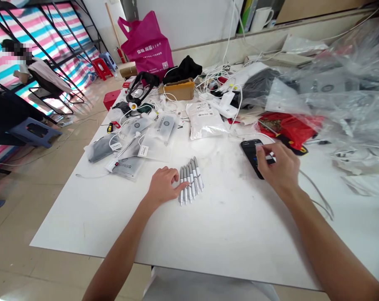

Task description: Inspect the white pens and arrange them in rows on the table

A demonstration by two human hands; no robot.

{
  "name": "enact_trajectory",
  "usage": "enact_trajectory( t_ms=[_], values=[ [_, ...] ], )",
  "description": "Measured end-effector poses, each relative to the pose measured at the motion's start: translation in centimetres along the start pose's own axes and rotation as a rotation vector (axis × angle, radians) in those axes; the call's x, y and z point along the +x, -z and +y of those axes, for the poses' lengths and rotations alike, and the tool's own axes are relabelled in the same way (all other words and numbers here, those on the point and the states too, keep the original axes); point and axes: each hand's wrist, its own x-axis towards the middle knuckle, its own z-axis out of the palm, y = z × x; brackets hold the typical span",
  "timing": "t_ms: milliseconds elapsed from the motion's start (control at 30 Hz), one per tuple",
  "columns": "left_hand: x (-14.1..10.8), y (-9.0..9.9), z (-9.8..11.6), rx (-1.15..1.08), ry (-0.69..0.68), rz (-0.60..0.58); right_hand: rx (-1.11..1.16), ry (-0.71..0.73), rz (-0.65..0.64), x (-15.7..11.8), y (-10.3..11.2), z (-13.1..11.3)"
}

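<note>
Recording first the row of silver marker pens: they lie side by side on the white table, slightly fanned, with their long axes running away from me and their far ends leaning to my right. My left hand is the nearer hand, lying flat just left of the row with its fingers together and extended. My fingertips reach onto the nearest pens, so that hand is in contact but not closed around them. The row lies to the right of that hand and well apart from my right hand, which sits further right, over a black smartphone. The phone lies at a slant on the tabletop, and my right fingers are curled down onto it; I cannot tell from this view whether they are clamped on it or only touching it. Further out, zip pouches with printed labels lie to the left of the pens, and a white foil pouch lies beyond them. A red plastic bag and clear plastic sheeting lie beyond the phone, and a magenta tote bag stands at the far end of the table.
</note>
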Motion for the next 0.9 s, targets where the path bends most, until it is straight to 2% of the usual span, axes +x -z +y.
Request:
enact_trajectory(
  t_ms=[133,433,600,900],
  values=[
    [0.0,-0.1,0.0,0.006,-0.001,0.005,0.039,0.058,-0.082,-0.6,-0.4,-0.9],
    [0.0,-0.1,0.0,0.018,-0.001,0.015,0.198,0.257,-0.458,-2.5,-1.1,-3.8],
    [0.0,-0.1,0.0,0.021,0.029,0.022,0.211,0.299,-0.492,-2.9,-1.4,-4.0],
    [0.3,1.3,0.4,-0.056,0.228,-0.006,0.204,0.291,-0.503,-2.6,-1.1,-3.9]
  ],
)
